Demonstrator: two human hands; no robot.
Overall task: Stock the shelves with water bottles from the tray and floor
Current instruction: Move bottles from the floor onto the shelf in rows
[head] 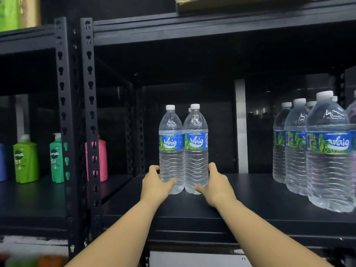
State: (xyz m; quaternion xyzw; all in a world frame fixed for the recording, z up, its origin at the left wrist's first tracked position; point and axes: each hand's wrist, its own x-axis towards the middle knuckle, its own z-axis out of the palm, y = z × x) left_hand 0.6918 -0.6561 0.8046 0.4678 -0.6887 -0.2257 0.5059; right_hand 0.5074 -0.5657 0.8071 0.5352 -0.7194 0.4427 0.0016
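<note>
Two bottles (183, 149) stand mid-shelf (250, 191), your left hand (156, 182) gripping one base, your right hand (215, 182) the other. More bottles (312, 151) stand right. Space remains; tray unseen.

I stand in a shop stockroom. Black metal shelving (90, 112) carries rows of labelled water bottles (327, 151) beside bright shampoo bottles (26, 160), a cardboard box (221, 3) overhead.

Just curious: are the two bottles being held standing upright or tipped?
Upright: both held bottles stand on the shelf, caps up.
</note>
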